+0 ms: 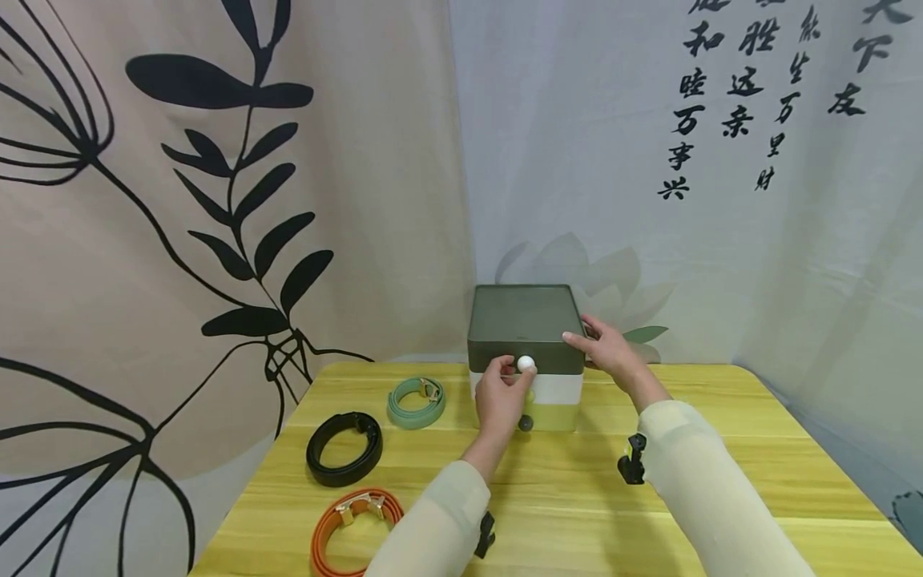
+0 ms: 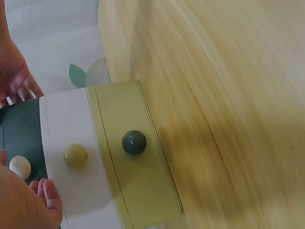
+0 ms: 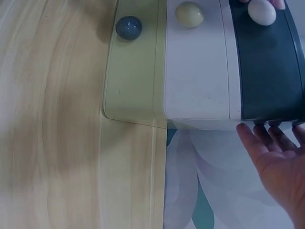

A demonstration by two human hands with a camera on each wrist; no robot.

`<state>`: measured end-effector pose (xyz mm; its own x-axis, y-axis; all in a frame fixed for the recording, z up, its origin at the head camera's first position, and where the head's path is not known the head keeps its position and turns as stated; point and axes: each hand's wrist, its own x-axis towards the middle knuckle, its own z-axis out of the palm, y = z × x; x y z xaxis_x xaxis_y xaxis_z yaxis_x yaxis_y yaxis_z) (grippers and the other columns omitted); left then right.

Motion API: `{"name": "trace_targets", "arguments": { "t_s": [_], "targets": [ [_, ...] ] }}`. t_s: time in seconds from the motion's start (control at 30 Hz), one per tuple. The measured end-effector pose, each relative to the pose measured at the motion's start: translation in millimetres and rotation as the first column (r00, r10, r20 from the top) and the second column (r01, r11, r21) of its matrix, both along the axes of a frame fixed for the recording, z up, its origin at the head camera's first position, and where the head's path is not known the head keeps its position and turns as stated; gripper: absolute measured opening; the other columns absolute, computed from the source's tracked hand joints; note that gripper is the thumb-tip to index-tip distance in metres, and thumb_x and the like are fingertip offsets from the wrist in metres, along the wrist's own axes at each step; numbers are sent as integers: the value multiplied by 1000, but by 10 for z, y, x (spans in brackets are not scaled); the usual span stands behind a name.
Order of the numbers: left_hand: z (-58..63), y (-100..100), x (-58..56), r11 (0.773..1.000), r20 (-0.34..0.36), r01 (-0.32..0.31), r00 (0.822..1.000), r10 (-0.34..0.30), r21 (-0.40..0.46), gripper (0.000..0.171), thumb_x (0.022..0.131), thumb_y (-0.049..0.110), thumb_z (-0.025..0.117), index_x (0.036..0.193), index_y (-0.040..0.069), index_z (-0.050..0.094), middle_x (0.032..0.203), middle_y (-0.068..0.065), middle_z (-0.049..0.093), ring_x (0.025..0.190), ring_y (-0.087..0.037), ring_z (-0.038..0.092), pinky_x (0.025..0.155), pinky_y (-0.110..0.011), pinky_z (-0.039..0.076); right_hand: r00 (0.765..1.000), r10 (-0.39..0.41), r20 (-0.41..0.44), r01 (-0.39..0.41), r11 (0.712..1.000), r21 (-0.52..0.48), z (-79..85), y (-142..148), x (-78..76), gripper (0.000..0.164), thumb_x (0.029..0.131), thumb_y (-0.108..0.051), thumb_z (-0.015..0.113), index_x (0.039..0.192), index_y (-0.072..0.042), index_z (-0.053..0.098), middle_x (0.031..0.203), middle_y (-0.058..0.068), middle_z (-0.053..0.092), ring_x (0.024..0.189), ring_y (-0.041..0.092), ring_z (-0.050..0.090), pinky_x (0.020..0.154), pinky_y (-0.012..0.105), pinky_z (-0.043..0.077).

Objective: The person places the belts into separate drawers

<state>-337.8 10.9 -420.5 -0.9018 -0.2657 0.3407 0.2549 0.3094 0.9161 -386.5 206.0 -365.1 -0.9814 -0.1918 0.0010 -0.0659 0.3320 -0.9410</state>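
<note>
A three-tier drawer box stands at the back of the table, with a dark green top tier, a white middle tier and a yellow-green bottom tier. My left hand pinches the round white knob on the top tier between thumb and fingers. Against the right side of that tier, my right hand rests its fingertips, the fingers nearly straight. Below the white knob are a yellow knob and a dark grey knob. All three tiers look closed.
On the left of the wooden table lie three coiled belts: a green one, a black one and an orange one. A printed cloth hangs behind the table, near the box's back.
</note>
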Motion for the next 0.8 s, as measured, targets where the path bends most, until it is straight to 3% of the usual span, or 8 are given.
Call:
{"name": "trace_targets", "arguments": {
  "t_s": [0.57, 0.8],
  "targets": [
    [-74, 127, -50, 999, -53, -38, 998, 40, 36, 33, 85, 24, 80, 110, 7, 67, 91, -2, 69, 77, -11, 61, 70, -33, 50, 999, -28, 15, 29, 997, -73, -87, 0, -3, 81, 102, -38, 56, 160, -17, 4, 164, 19, 0, 147, 41, 13, 105, 60, 37],
    [-104, 173, -76, 995, -54, -82, 995, 85, 57, 32, 83, 22, 82, 108, 7, 66, 88, -1, 69, 76, -11, 63, 69, -33, 51, 999, -44, 26, 46, 995, -91, -127, -22, -23, 80, 101, -39, 56, 161, -19, 6, 164, 18, 1, 147, 41, 14, 104, 60, 38]
  ]
}}
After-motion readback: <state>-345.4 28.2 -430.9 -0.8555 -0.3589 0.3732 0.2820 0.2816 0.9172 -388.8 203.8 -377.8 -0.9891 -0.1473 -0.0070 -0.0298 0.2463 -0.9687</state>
